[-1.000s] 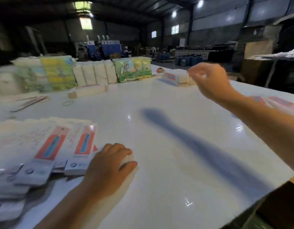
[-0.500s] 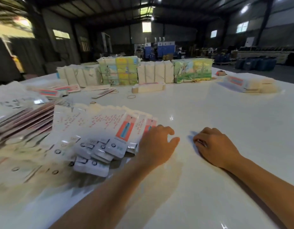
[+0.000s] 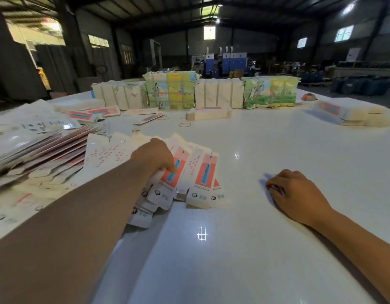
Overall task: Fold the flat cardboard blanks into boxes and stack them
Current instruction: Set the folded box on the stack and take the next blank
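Observation:
A fanned pile of flat cardboard blanks point(image 3: 202, 172), white with red and blue print, lies on the white table point(image 3: 244, 249) left of centre. My left hand point(image 3: 154, 155) lies on top of this fan, its fingers curled down onto one blank and its thumb pressing on the red panel. My right hand point(image 3: 297, 194) rests on the bare table to the right, fingers curled under, holding nothing that I can see. Folded boxes point(image 3: 347, 114) lie stacked at the far right.
More flat blanks point(image 3: 36, 145) spread over the table's left side. Bundles of white and colourful packs point(image 3: 218, 93) stand in a row at the far edge. A small bundle point(image 3: 208, 113) and rubber bands point(image 3: 185, 124) lie in front of them.
My view swung left. My right hand came down from the air onto the table. My left hand slid further up onto the fanned blanks.

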